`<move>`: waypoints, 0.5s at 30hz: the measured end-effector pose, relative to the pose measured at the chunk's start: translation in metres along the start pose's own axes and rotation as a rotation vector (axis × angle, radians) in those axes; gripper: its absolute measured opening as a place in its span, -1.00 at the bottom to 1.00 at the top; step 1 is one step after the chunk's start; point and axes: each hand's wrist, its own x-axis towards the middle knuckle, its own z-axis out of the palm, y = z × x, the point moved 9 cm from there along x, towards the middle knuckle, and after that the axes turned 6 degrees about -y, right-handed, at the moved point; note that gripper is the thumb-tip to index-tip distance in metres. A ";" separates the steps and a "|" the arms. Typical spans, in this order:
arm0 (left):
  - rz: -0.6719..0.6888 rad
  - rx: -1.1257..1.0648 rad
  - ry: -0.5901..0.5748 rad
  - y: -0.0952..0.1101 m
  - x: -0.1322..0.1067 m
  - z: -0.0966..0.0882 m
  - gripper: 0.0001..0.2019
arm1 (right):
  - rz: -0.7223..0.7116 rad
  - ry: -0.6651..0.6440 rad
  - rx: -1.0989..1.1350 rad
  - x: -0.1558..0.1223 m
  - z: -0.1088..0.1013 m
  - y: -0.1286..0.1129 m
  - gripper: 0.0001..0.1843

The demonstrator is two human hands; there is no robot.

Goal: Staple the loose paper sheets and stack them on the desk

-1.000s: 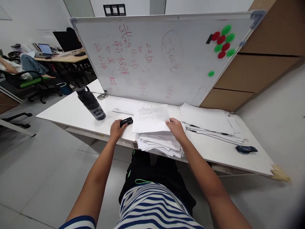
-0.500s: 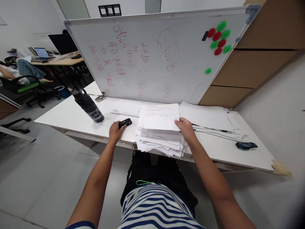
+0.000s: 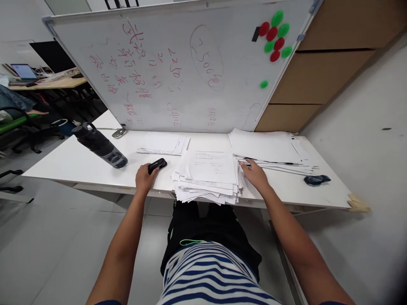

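My left hand is closed around a black stapler on the white table. In front of me, a thick, uneven stack of printed papers overhangs the table's near edge. At the right side of that stack, my right hand has its fingers apart and holds no sheet. Its fingertips are close to the front edge of a second pile of large white sheets; whether they touch it I cannot tell. Behind the stapler lies a thinner bunch of papers.
A dark water bottle stands on the left of the table. A whiteboard with red writing and round magnets rises along the back. A dark, crumpled-looking item lies at the right. Cardboard boxes stand behind.
The sheet my right hand was holding above the stack now lies on it, released. My right hand has shifted right of the stack. My left hand still holds the stapler; the view has turned slightly.
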 end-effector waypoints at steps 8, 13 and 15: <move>-0.057 0.022 0.029 -0.002 -0.004 -0.007 -0.56 | -0.135 0.055 -0.388 0.001 0.028 -0.002 -0.41; -0.172 0.065 0.241 0.000 -0.021 -0.025 -0.50 | -0.121 0.065 -0.449 0.001 0.030 -0.002 -0.40; -0.157 0.101 0.298 0.015 -0.027 -0.027 -0.48 | -0.128 0.073 -0.452 0.002 0.030 -0.003 -0.41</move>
